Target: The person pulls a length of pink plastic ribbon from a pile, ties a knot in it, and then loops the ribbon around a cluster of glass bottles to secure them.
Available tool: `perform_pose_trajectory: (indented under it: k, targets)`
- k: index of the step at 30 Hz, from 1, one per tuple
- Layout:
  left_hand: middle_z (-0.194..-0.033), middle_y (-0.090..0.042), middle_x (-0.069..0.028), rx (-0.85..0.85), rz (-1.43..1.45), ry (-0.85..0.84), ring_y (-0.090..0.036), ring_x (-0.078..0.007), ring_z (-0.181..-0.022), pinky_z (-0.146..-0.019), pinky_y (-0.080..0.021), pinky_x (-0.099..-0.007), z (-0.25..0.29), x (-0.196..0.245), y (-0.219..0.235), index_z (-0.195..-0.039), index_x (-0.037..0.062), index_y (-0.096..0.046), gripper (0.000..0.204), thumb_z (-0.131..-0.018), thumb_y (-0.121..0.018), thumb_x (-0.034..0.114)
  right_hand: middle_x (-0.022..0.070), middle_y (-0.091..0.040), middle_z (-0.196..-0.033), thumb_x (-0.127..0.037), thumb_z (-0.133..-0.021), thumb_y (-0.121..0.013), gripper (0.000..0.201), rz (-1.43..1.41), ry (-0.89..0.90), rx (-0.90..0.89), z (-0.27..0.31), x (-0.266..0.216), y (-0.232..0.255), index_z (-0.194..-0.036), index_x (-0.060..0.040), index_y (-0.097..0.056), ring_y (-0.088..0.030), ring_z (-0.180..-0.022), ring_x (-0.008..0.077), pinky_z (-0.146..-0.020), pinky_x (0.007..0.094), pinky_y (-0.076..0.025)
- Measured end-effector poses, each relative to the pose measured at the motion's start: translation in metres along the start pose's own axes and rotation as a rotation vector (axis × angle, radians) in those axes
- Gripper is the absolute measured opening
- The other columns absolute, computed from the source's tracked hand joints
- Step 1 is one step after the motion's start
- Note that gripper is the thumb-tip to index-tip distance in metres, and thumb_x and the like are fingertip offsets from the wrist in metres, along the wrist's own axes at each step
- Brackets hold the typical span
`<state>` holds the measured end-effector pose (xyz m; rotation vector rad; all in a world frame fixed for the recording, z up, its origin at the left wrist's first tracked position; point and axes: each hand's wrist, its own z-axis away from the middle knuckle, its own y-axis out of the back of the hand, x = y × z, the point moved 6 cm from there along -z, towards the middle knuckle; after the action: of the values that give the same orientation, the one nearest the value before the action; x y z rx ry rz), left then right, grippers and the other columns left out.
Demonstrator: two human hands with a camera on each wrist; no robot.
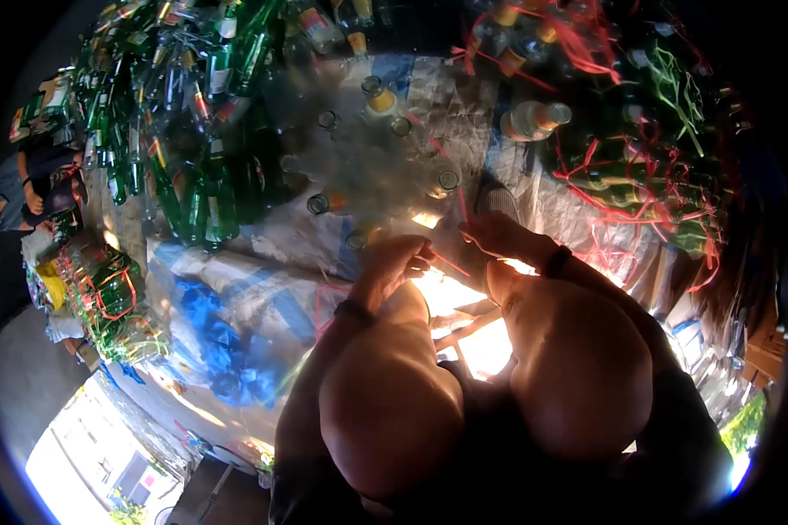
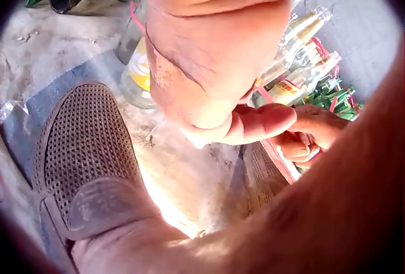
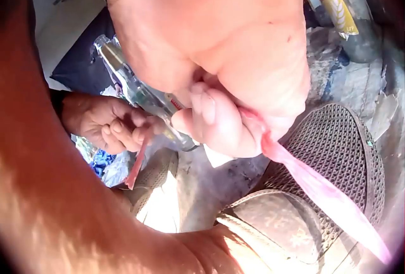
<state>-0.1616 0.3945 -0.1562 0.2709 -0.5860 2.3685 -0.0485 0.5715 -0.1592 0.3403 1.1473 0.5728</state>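
Observation:
A thin strip of pink plastic string [image 1: 451,264] runs between and past both hands, low over the ground between the knees. My left hand [image 1: 394,262] pinches the string, and a short tail of it [image 3: 135,167] hangs below the fingers in the right wrist view. The right hand [image 1: 502,236] holds string in its curled fingers [image 3: 221,125]; a longer pink end trails out beside the shoe [image 3: 345,153]. In front of the hands stand several clear glass bottles [image 1: 379,98], with string running up along them. One clear bottle with a yellow-and-white label [image 2: 139,71] is right behind the left hand.
Green bottles [image 1: 219,206] are heaped at the left. More bottles bound with red string [image 1: 639,201] lie at the right. A whitish tarp [image 1: 298,227] with blue stripes covers the ground, a blue plastic bag [image 1: 210,332] on it. Another person [image 1: 48,175] sits at far left.

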Motion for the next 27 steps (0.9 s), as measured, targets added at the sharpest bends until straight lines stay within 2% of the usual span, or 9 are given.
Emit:
perform_pose_trajectory:
  k: [6,10,12,13,15,18,21,25,27]
  targets:
    - [-0.084,-0.070,-0.0078,-0.018,0.068,0.013,-0.065,-0.0146,-0.067,-0.059,-0.054,-0.0288,-0.005,0.007,-0.028,-0.100,0.0034,-0.069,0.020,-0.097,-0.064,0.023,0.0171,-0.069,-0.088,-0.032,-0.103,-0.052,0.033,-0.346,-0.339,-0.043,0.009,-0.008,0.016,-0.094,-0.0031,-0.066,-0.068,-0.080,0.0386,-0.071,0.0477,-0.053]
    - [-0.082,-0.069,-0.0082,-0.108,0.032,0.063,-0.063,-0.0152,-0.063,-0.057,-0.052,-0.0286,-0.014,0.011,-0.044,-0.099,0.0018,-0.069,0.022,-0.099,-0.061,0.023,0.0165,-0.071,-0.089,-0.035,-0.103,-0.051,0.036,-0.382,-0.369,-0.049,0.011,-0.003,0.015,-0.092,-0.0044,-0.067,-0.069,-0.081,0.0391,-0.073,0.0467,-0.054]
    - [-0.079,-0.067,-0.0088,-0.104,0.052,0.023,-0.061,-0.0153,-0.059,-0.055,-0.051,-0.0289,-0.024,0.014,-0.045,-0.099,0.0007,-0.069,0.024,-0.101,-0.058,0.023,0.0160,-0.072,-0.091,-0.038,-0.105,-0.047,0.041,-0.177,-0.124,0.044,0.012,-0.015,0.024,-0.093,-0.0051,-0.068,-0.069,-0.082,0.0385,-0.076,0.0462,-0.054]
    - [-0.079,-0.067,-0.0088,-0.107,0.054,0.033,-0.061,-0.0153,-0.059,-0.055,-0.051,-0.0289,-0.028,0.014,-0.048,-0.099,0.0007,-0.069,0.024,-0.101,-0.058,0.023,0.0160,-0.072,-0.091,-0.038,-0.105,-0.047,0.041,-0.181,-0.133,0.041,0.014,-0.016,0.025,-0.093,-0.0051,-0.068,-0.069,-0.082,0.0385,-0.076,0.0462,-0.054]
    - [-0.076,-0.066,-0.0095,-0.042,0.049,-0.032,-0.062,-0.0157,-0.059,-0.055,-0.052,-0.0285,-0.037,0.021,-0.055,-0.100,0.0001,-0.069,0.026,-0.102,-0.056,0.023,0.0136,-0.069,-0.078,-0.035,-0.104,-0.056,0.039,-0.434,-0.303,0.053,0.020,-0.009,0.028,-0.089,-0.0018,-0.070,-0.067,-0.072,0.0201,-0.069,0.0363,-0.052]
    - [-0.074,-0.065,-0.0096,-0.110,0.132,-0.044,-0.062,-0.0159,-0.059,-0.055,-0.053,-0.0288,-0.057,0.013,-0.060,-0.100,0.0005,-0.069,0.027,-0.102,-0.057,0.025,0.0147,-0.070,-0.081,-0.039,-0.106,-0.051,0.045,-0.503,-0.389,-0.124,0.024,-0.005,0.020,-0.092,-0.0010,-0.070,-0.068,-0.075,0.0242,-0.071,0.0392,-0.052]
    - [-0.072,-0.065,-0.0079,-0.111,0.140,-0.074,-0.062,-0.0147,-0.058,-0.054,-0.053,-0.0279,-0.083,0.001,-0.059,-0.100,0.0006,-0.071,0.030,-0.103,-0.058,0.027,0.0153,-0.070,-0.080,-0.045,-0.108,-0.044,0.054,-0.293,-0.307,-0.136,0.019,-0.009,0.019,-0.093,-0.0003,-0.070,-0.070,-0.079,0.0291,-0.074,0.0412,-0.053]
    - [-0.074,-0.068,-0.0073,-0.125,0.171,-0.056,-0.062,-0.0128,-0.057,-0.052,-0.052,-0.0269,-0.082,0.001,-0.067,-0.100,0.0009,-0.072,0.031,-0.102,-0.059,0.029,0.0156,-0.071,-0.081,-0.052,-0.107,-0.039,0.062,-0.289,-0.286,-0.192,0.022,-0.016,0.033,-0.092,-0.0001,-0.070,-0.070,-0.080,0.0327,-0.074,0.0416,-0.053]
    - [-0.093,-0.071,-0.0059,-0.206,0.164,0.007,-0.068,-0.0163,-0.078,-0.061,-0.054,-0.0303,-0.097,-0.016,-0.066,-0.109,0.0072,-0.065,0.019,-0.097,-0.065,0.022,0.0139,-0.071,-0.083,-0.049,-0.107,-0.044,0.057,-0.455,-0.397,-0.250,0.024,-0.008,0.026,-0.094,-0.0014,-0.071,-0.070,-0.081,0.0285,-0.075,0.0409,-0.053]
